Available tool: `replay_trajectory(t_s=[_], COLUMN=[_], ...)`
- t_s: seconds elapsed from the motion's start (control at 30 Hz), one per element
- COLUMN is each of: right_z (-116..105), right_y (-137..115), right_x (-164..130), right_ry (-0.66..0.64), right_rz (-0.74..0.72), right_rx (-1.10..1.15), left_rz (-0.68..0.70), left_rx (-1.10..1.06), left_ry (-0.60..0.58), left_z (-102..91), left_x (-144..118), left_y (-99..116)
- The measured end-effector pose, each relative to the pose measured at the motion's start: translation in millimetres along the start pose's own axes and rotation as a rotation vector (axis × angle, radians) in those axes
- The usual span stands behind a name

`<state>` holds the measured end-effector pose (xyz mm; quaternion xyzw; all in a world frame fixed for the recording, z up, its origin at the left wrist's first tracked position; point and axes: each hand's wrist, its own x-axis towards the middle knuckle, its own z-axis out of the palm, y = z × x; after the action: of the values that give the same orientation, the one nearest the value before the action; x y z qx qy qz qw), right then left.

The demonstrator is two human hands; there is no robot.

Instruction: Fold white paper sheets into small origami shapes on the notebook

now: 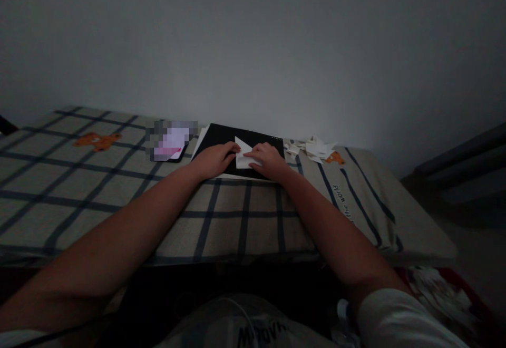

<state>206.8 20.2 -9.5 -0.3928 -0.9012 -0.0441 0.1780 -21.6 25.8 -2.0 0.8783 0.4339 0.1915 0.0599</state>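
Note:
A small white sheet of folded paper [242,162] lies on a black flat folder or book [221,136], its pointed corner toward the wall. My left hand [213,160] is at the paper's left edge, the fingers bent and the fingertips gripping it. From the other side, my right hand [272,161] holds the paper, its fingers on top and the thumb low at the near edge. Part of the paper is hidden under the right fingers. White sheets stick out from beneath the black cover.
A lit phone [171,145], partly blurred out, lies to the left on the checked tablecloth [182,200]. Right of the folder is a pile of folded white paper pieces [315,148]. A grey wall [253,47] rises behind the table. Below right stands a red container [472,298] with pale scraps.

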Motion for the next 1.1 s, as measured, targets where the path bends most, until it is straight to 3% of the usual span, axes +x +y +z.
replay_trajectory(t_s=[0.33, 0.8, 1.0, 1.1], right_z=[-16, -7, -9, -9], right_y=[-11, -15, -17, -17], right_x=[-1, 3, 2, 2], right_ry=[0.013, 0.076, 0.067, 0.075], right_rz=[-0.125, -0.192, -0.184, -0.189], right_rx=[-0.052, -0.114, -0.165, -0.160], left_rz=[0.018, -0.026, 0.116, 0.097], left_rx=[0.126, 0.240, 0.158, 0.168], left_ry=[-0.025, 0.024, 0.002, -0.002], left_z=[-2.8, 0.3, 1.6, 0.9], left_x=[-2, 1, 2, 2], left_y=[3, -9, -10, -8])
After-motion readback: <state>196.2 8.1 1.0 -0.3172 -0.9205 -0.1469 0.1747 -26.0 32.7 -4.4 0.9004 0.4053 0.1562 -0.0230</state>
